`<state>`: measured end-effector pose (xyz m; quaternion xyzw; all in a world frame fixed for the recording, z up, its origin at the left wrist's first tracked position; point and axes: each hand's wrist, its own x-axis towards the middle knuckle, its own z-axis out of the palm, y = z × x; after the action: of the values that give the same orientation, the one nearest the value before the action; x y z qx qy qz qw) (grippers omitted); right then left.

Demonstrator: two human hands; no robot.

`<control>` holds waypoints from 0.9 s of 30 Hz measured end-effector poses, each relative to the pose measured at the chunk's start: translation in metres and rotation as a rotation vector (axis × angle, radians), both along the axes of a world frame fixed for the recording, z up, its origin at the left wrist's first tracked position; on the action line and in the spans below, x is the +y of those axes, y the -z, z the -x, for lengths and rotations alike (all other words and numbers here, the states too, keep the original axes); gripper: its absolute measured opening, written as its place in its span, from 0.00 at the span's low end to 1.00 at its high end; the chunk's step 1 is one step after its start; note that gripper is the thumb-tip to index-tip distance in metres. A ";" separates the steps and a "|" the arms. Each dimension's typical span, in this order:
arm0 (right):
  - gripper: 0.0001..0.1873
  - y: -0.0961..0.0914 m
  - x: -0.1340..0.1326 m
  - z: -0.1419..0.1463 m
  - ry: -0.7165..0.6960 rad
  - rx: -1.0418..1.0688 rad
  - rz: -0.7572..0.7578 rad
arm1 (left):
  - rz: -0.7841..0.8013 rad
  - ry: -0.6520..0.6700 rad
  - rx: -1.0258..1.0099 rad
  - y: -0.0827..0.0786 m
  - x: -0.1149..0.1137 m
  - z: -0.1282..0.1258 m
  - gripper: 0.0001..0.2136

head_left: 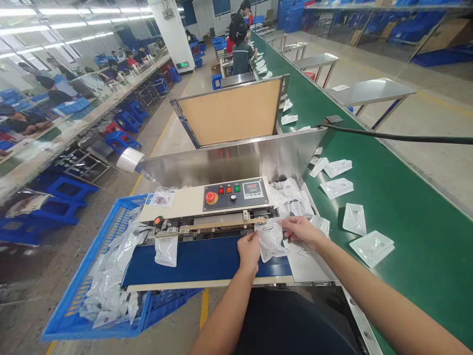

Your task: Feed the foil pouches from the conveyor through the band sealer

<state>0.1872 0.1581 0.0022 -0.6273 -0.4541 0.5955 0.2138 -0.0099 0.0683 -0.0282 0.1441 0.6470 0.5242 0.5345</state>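
Note:
A small clear plastic pouch (271,240) lies on the blue belt (207,261) of a bag-sealing machine (207,199), its top edge at the sealing slot. My left hand (249,252) pinches the pouch's left side. My right hand (301,230) grips its upper right edge. Another pouch (166,249) hangs further left along the sealing rail. A pile of unsealed pouches (291,197) sits just right of the control panel, behind my right hand.
A blue crate (76,296) of sealed pouches stands at the machine's left end. Several pouches (371,246) lie on the green conveyor (406,207) to the right, crossed by a black cable (388,136). Other people work at benches in the distance.

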 end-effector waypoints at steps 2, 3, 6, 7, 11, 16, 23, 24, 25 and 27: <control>0.20 0.002 0.033 0.004 -0.045 -0.177 -0.149 | -0.040 0.005 -0.007 -0.001 -0.014 0.018 0.26; 0.19 0.003 0.053 0.007 -0.037 -0.265 -0.222 | -0.061 -0.019 0.017 -0.001 -0.024 0.028 0.26; 0.11 0.010 0.115 0.027 -0.028 -0.413 -0.343 | -0.070 -0.205 0.161 -0.001 -0.057 0.055 0.23; 0.09 0.013 0.133 0.037 -0.047 -0.445 -0.361 | -0.055 -0.269 0.207 -0.001 -0.068 0.064 0.22; 0.06 0.026 0.174 0.075 -0.137 -0.534 -0.374 | 0.020 -0.399 0.286 -0.002 -0.104 0.093 0.18; 0.06 0.032 0.175 0.081 -0.161 -0.561 -0.442 | 0.022 -0.514 0.312 -0.001 -0.124 0.105 0.19; 0.18 0.019 0.117 0.041 0.110 -0.469 -0.746 | -0.234 -0.238 0.550 -0.015 -0.115 0.074 0.19; 0.18 0.014 0.102 0.032 0.187 -0.407 -0.833 | -0.296 -0.154 0.584 -0.021 -0.109 0.066 0.18; 0.18 0.008 0.084 0.024 0.257 -0.339 -0.917 | -0.360 -0.070 0.622 -0.027 -0.101 0.058 0.17; 0.18 -0.005 0.042 0.009 0.340 -0.230 -1.024 | -0.484 0.086 0.703 -0.040 -0.083 0.039 0.15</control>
<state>0.1778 0.1997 0.0068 -0.5687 -0.5984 0.1830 0.5338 -0.0492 -0.0145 0.0119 0.4621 0.6417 0.5571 0.2538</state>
